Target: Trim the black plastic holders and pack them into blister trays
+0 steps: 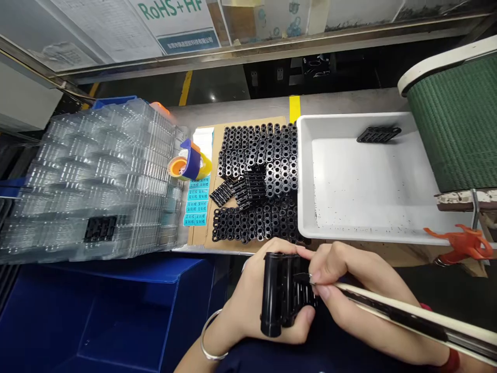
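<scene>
Black part (272,295), white tray (368,186), green mesh-patterned belt (462,124), blue bin (128,316), orange clamp (464,244), turquoise labels (196,206) with dark characters.

Grey bench (330,103) w/ yel. strip (294,108), cardbd sheet (199,236) & big wht tray (365,191)

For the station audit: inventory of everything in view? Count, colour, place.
held plastic part: 1, black, left hand
slim tool: 1, cream-black, right hand
cardboard: count unclear, brown, centre
perforated plastic parts: many, black, rows and heap on cardboard
white tray: 1, white, right of cardboard
clear trays: one stack, transparent, left
single parts: 2, black, white tray and clear stack
tape dispenser: 1, blue-yellow, cardboard's left edge
printed labels: several, cyan, below dispenser
open bin: 1, blue, lower left
belt: 1, green, upper right
clamp-like item: 1, orange, white tray's near right corner
RoHS+HF sheet: 1, white-green, upper left
bracelet: 1, silver, left wrist
wristband: 1, red, right wrist
left hand: 1, bare, bottom centre
right hand: 1, bare, lower right
</scene>
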`<action>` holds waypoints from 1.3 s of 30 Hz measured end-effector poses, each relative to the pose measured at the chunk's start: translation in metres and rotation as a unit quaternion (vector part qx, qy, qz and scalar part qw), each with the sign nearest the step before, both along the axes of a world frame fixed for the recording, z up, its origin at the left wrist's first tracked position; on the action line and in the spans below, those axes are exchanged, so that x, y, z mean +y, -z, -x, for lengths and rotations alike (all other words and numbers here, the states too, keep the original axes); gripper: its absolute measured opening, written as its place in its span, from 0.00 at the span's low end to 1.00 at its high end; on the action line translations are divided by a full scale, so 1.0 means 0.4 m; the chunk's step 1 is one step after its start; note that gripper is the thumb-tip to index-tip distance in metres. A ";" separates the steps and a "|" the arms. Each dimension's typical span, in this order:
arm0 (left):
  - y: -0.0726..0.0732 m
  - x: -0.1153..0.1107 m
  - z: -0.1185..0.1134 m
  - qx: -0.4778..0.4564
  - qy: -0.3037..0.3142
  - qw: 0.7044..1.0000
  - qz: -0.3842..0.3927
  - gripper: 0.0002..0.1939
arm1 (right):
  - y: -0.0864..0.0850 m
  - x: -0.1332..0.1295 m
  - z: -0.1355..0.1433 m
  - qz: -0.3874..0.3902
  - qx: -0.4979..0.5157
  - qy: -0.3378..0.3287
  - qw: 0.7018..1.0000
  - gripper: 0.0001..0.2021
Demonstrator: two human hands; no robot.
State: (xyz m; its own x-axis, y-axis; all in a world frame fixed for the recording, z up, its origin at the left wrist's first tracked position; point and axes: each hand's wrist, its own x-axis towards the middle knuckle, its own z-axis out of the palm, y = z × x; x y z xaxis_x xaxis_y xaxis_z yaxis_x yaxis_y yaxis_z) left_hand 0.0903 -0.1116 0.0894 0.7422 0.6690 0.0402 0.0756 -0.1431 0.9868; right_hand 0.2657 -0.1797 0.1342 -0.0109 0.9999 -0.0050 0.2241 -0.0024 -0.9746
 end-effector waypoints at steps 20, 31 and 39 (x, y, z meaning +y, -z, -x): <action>0.054 -0.005 0.039 -0.038 -0.127 0.962 -0.239 0.32 | 0.004 0.006 0.042 0.009 0.021 0.028 0.999 0.11; 0.105 -0.005 0.040 -0.040 -0.231 0.919 -0.317 0.33 | 0.063 0.021 0.069 0.124 0.328 0.104 0.931 0.09; 0.134 -0.021 0.066 -0.032 -0.187 0.975 -0.117 0.29 | 0.137 0.015 0.057 -0.244 -0.074 -0.095 0.962 0.15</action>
State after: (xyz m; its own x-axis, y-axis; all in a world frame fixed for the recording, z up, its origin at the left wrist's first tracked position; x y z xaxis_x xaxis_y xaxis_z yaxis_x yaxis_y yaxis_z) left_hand 0.0639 -0.1198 0.0358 0.4390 0.8591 0.2633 0.1048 -0.3400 0.9346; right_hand 0.2429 -0.1739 0.0795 -0.2296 0.8638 0.4485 0.3123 0.5018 -0.8066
